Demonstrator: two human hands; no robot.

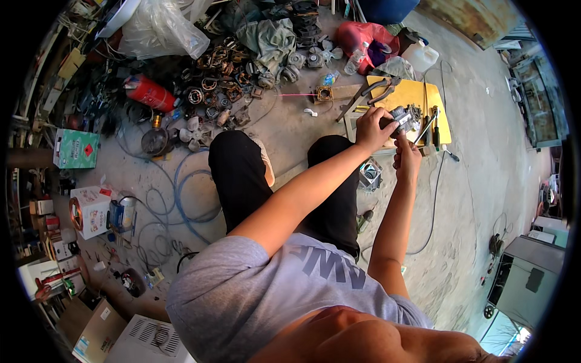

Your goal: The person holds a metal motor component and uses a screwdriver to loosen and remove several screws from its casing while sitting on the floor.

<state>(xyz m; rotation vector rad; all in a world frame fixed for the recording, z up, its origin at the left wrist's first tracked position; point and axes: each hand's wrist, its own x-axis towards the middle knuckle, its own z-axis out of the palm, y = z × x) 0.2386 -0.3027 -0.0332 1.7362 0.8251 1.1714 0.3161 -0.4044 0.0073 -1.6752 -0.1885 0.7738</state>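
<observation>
Concrete floor (484, 157) spreads around the seated person, littered with copper coils (221, 75), small fan blades (192, 132), a red cylinder (149, 92) and looped blue hose (187, 193). Both arms reach forward over a yellow board (417, 97) where pliers (372, 91) lie within easy reach. The left hand (374, 128) clenches around a small grey motor part (402, 118), steadying it above the board. The right hand (407, 156) comes up from below, fingers pinched at the part's underside, seemingly bracing it.
</observation>
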